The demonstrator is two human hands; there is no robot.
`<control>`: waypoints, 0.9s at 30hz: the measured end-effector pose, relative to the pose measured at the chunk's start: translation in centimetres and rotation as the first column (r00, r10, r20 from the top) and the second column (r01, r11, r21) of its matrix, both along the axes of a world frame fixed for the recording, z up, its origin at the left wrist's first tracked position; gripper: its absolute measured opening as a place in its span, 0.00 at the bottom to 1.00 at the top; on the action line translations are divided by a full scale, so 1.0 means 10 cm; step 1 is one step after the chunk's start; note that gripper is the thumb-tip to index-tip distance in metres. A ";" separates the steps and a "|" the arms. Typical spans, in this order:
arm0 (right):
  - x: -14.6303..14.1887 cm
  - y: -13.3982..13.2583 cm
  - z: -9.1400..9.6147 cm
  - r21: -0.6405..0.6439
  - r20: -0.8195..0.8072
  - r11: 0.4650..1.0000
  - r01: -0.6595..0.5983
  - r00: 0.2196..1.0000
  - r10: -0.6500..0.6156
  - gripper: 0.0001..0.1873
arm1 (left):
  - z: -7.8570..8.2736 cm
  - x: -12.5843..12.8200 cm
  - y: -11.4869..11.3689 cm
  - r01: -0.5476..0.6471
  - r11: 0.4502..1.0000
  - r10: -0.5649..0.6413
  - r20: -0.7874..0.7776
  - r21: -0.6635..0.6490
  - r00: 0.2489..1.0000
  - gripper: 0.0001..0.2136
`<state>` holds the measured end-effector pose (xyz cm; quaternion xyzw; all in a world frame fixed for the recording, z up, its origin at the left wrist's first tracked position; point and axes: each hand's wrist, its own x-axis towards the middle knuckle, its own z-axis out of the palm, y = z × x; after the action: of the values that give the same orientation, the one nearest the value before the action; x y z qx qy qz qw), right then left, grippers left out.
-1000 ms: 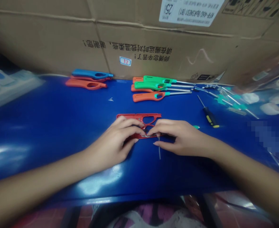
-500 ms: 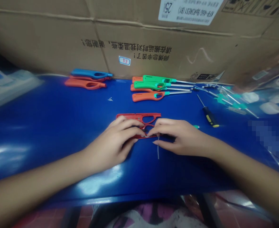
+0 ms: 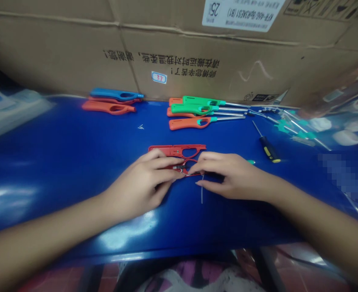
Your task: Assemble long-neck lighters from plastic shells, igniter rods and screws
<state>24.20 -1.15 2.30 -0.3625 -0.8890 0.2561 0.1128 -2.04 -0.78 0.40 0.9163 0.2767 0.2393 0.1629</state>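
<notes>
Lighter shell (image 3: 188, 167), red and lying flat on the blue table (image 3: 60, 162), sits between the fingertips of both hands at its trigger loop. The left hand (image 3: 142, 184) pinches narrowly on the shell's left part with thumb and fingers. The right hand (image 3: 232, 175) pinches narrowly on its right part, its fingertips nearly meeting the left ones. Whether a small part is caught between them cannot be told.

A thin pale wire (image 3: 201, 194) runs from under the right fingertips toward the person. Just beyond the grip lies a second red shell (image 3: 174, 150), parallel to the held one. A small green piece (image 3: 251, 162) shows behind the right knuckles. Farther right of the grip lies a screwdriver (image 3: 267, 147) with a black and yellow handle. Well beyond the grip, finished lighters (image 3: 197, 114) in green and orange lie in a row. Beyond and left of it are blue and orange shells (image 3: 113, 101). Both groups lie against a cardboard box (image 3: 75, 52).
</notes>
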 end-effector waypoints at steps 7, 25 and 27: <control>0.00 0.00 0.00 0.002 -0.005 1.000 -0.006 1.000 0.006 0.13 | 0.00 0.01 0.01 0.000 1.000 0.000 -0.019 0.006 1.000 0.14; 0.00 0.00 0.00 -0.003 -0.008 1.000 -0.004 1.000 0.004 0.13 | 0.00 0.01 0.01 -0.005 1.000 0.005 -0.012 -0.004 1.000 0.13; 0.01 0.00 -0.01 -0.006 -0.028 1.000 0.001 1.000 -0.001 0.11 | 0.01 0.01 0.01 -0.004 1.000 0.004 -0.025 -0.010 1.000 0.13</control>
<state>24.25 -1.13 2.24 -0.3597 -0.8863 0.2638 0.1242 -1.94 -0.68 0.49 0.9179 0.2816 0.2269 0.1636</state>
